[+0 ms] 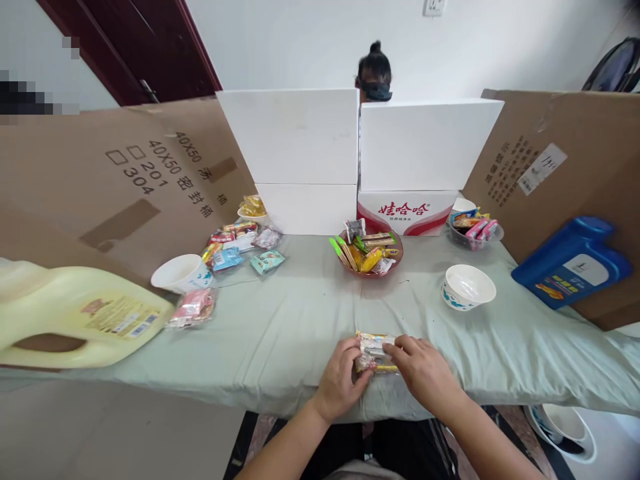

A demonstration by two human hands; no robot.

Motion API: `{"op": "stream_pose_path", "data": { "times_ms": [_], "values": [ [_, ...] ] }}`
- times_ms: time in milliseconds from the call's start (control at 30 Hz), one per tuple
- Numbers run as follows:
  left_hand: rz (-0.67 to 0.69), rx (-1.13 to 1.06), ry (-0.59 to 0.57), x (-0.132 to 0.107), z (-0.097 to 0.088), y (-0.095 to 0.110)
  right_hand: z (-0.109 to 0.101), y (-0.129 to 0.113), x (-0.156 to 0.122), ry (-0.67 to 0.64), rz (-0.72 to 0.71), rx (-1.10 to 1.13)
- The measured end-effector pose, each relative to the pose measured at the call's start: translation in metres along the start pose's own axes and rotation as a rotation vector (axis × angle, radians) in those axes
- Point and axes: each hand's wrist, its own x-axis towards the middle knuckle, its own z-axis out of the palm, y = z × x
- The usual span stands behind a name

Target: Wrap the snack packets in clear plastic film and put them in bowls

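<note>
Close to the table's front edge lies a clear-wrapped snack packet [374,353] with yellow strips along its long sides. My left hand [341,373] curls around its left end, thumb below and fingers above. From the other side my right hand [424,365] pinches the packet's top right part with its fingertips. What is under the right palm stays hidden. Straight ahead of both hands, a reddish bowl [346,265] holds assorted wrapped snacks, among them a yellow packet [371,260].
Left stand a white paper bowl [181,273], a pink packet [194,307], several snack packets and a big yellow jug [100,317]. Right are another paper bowl [468,288], a snack-filled clear bowl [493,241] and a blue bottle [573,263]. White boxes [305,140] and cardboard enclose the table. Behind sits a person [375,70].
</note>
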Motion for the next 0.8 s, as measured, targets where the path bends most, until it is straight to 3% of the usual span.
{"op": "stream_pose_path", "data": {
  "times_ms": [100, 200, 267, 333, 400, 500, 633, 700, 800],
  "values": [
    [-0.043, -0.024, 0.006, -0.002, 0.001, -0.002, -0.004, 0.019, -0.015, -0.071, 0.022, -0.007],
    [-0.024, -0.023, -0.027, -0.003, 0.001, -0.004, -0.002, 0.066, -0.052, -0.079, 0.128, 0.024],
    [-0.033, -0.021, -0.038, -0.002, 0.0, -0.005, 0.0, 0.095, -0.076, -0.048, 0.235, -0.001],
    [-0.072, -0.031, -0.015, 0.0, -0.001, -0.005, 0.002, 0.107, -0.09, 0.031, 0.339, -0.046],
    [-0.128, -0.073, 0.024, 0.004, -0.002, -0.004, 0.005, 0.098, -0.089, 0.155, 0.4, -0.027],
    [-0.239, -0.193, 0.055, 0.009, -0.003, -0.001, 0.009, 0.055, -0.064, 0.272, 0.397, 0.189],
    [-0.495, -0.427, 0.112, 0.013, -0.008, 0.003, 0.017, 0.007, -0.018, 0.119, 0.366, 0.44],
    [-0.645, -0.558, 0.217, 0.012, -0.015, 0.002, 0.022, 0.007, -0.005, 0.096, 0.378, 0.501],
    [-0.816, -0.661, 0.334, 0.003, -0.032, -0.007, 0.029, 0.029, -0.005, 0.205, 0.472, 0.547]
  ]
}}
